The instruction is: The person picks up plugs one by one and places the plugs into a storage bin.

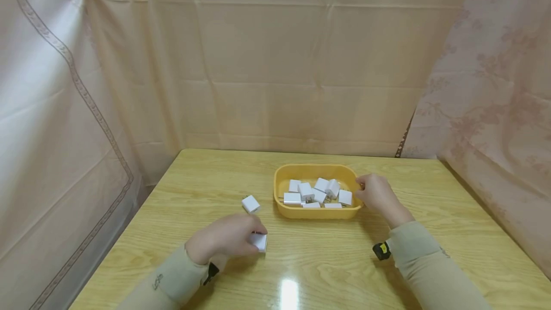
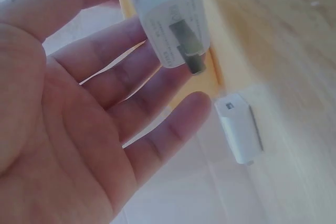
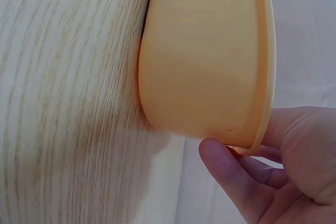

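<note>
A white plug-in charger (image 1: 258, 242) is pinched between the thumb and fingers of my left hand (image 1: 225, 239), over the table left of centre. In the left wrist view the two metal prongs of this charger (image 2: 170, 22) point out past the fingers. My right hand (image 1: 379, 197) grips the right end of a yellow plastic tub (image 1: 318, 213) by its rim. Several white chargers (image 1: 305, 190) lie jumbled in the tub, some with prongs showing. Just beyond my left hand, another charger (image 1: 250, 204) lies on the table, left of the tub.
The wood-grain table (image 1: 327, 262) reaches back to a beige curtain (image 1: 267, 75). Patterned cloth hangs along the left and right sides. Black straps circle both wrists below the sleeves.
</note>
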The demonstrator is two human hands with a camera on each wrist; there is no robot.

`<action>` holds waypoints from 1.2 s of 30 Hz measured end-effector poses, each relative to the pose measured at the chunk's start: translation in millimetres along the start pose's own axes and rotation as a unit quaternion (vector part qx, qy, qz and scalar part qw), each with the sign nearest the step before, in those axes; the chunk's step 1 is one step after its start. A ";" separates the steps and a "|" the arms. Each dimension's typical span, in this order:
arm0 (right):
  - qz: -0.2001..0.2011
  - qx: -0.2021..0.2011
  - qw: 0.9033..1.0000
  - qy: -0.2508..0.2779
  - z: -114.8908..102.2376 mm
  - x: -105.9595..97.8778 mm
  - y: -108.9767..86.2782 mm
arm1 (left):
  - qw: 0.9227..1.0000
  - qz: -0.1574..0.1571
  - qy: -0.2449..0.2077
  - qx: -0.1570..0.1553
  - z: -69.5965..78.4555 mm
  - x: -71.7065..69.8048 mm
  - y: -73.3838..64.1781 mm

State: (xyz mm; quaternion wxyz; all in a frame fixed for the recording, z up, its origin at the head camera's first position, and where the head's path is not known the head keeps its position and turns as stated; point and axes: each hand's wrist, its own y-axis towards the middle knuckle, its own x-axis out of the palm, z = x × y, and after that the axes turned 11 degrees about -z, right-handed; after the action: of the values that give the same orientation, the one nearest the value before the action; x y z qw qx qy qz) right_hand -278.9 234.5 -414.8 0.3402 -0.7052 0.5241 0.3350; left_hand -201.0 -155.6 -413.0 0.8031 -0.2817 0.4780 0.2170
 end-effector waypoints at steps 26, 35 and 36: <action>-0.003 0.010 1.000 0.005 1.8 -0.1 0.8 | 0.995 0.093 0.027 0.020 8.9 -39.3 33.6; -0.004 0.006 1.000 0.008 2.4 0.3 2.0 | 0.993 0.113 0.032 0.000 16.0 -56.7 52.6; -0.004 0.007 1.000 0.009 2.4 0.1 2.1 | 0.993 0.117 0.032 0.000 16.7 -58.5 54.4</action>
State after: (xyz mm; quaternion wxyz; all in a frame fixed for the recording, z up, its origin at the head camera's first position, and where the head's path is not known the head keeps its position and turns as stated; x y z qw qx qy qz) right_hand -281.1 236.0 -416.4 0.3417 -0.7079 0.5266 0.3237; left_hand -250.0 -108.6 -367.8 0.7567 -0.2311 0.5327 0.3004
